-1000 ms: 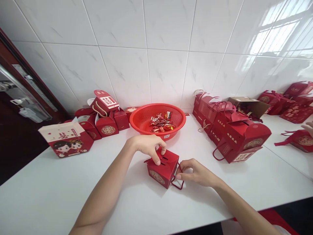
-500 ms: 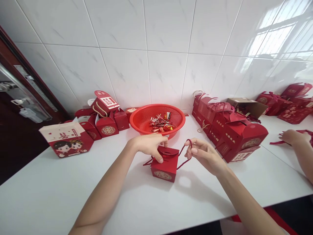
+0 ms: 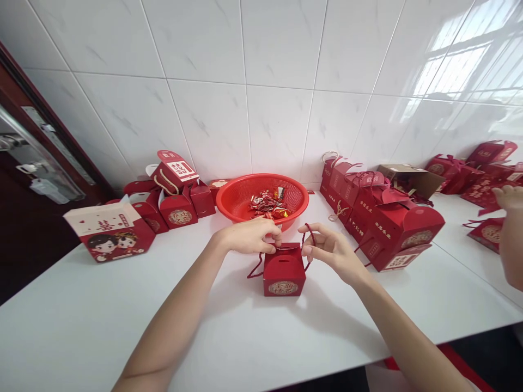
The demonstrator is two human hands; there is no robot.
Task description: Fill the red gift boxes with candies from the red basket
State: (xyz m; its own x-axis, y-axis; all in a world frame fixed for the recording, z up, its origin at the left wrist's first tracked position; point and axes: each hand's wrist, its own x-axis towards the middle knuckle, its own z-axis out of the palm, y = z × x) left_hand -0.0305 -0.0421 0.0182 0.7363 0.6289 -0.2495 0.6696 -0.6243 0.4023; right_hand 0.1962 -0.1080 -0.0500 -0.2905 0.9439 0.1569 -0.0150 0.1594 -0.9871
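A small red gift box with a gold emblem on its front stands upright on the white table. My left hand is closed at its top, thumb and fingers pinching the lid flap at the back. A loop of dark red cord hangs out on the left side. On the right, my right hand is closed on the other cord loop, raised beside the lid. Just behind the box is a red plastic basket with wrapped candies in it.
Red gift boxes and a box with cartoon figures stand at left. A row of red boxes and an open cardboard carton are at right. A co-worker's hand is above another box at the far right.
The box has turned so its front faces me and shifted slightly right. My left fingers have moved to the back flap. The right cord loop is closer to the box. The co-worker's hand has risen.
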